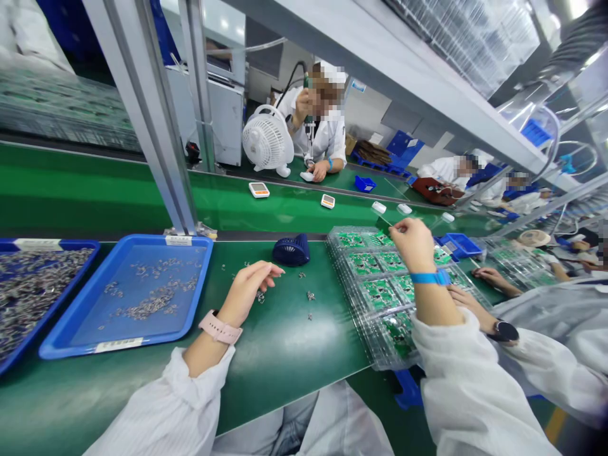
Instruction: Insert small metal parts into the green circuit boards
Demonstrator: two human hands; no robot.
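My left hand, with a pink watch strap at the wrist, is just above the green table. Its fingers reach out loosely, and I see nothing held in them. Small metal parts lie scattered beside and partly beneath it. Over the far side of a clear plastic tray, my right hand pinches the edge of a thin green circuit board, seen nearly edge-on. A blue band circles that wrist. Several green circuit boards sit in the tray's compartments.
Two blue trays of small metal parts stand left: one nearer, another at the edge. A dark blue fan sits beyond my left hand. A metal post rises behind. Co-workers sit opposite and at right, one hand close by.
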